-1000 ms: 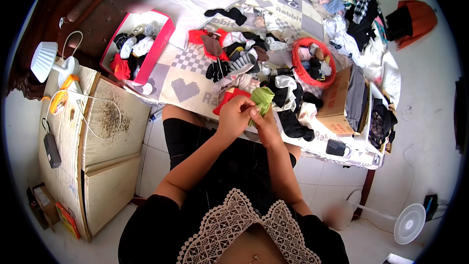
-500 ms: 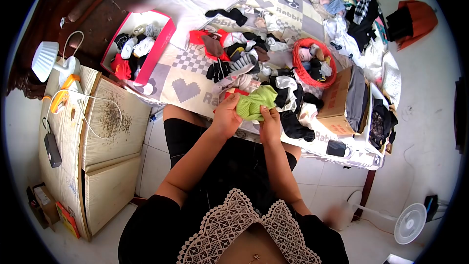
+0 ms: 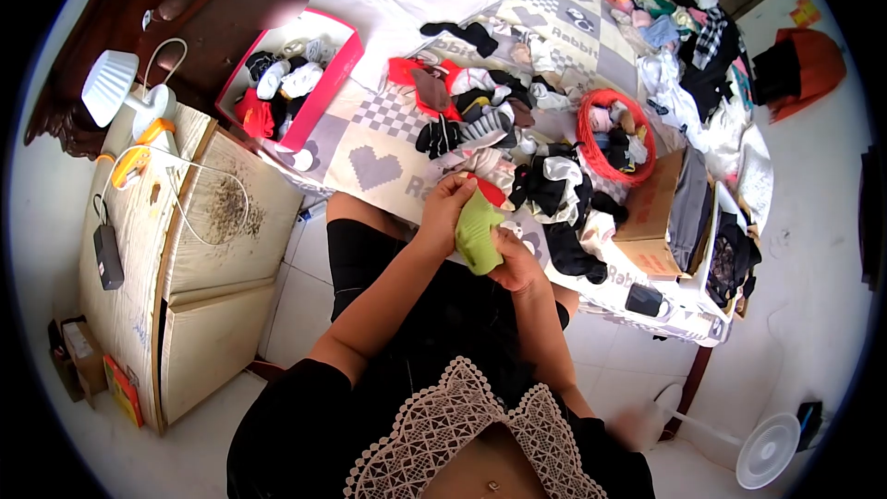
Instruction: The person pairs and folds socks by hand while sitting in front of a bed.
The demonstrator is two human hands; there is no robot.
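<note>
A light green ribbed sock (image 3: 478, 233) hangs between my two hands, above my lap at the bed's edge. My left hand (image 3: 445, 213) pinches its upper end, fingers closed. On the lower right side, my right hand (image 3: 517, 262) grips the fabric between thumb and fingers. Just beyond my hands lies a loose pile of socks (image 3: 487, 129) in black, white, grey and red. Something red (image 3: 485, 189) lies right behind the green sock, partly hidden by it.
A pink-edged box (image 3: 325, 83) with rolled socks stands at the left on the bed. Right of the pile are a red round basket (image 3: 617, 171), a cardboard box (image 3: 649, 222) and a phone (image 3: 644, 299). A wooden cabinet (image 3: 217, 286) stands left; a white fan (image 3: 769, 450) is lower right.
The green sock has turned from lying bunched across both hands to hanging lengthwise. My left hand now sits higher and my right hand lower. The whole view has shifted slightly.
</note>
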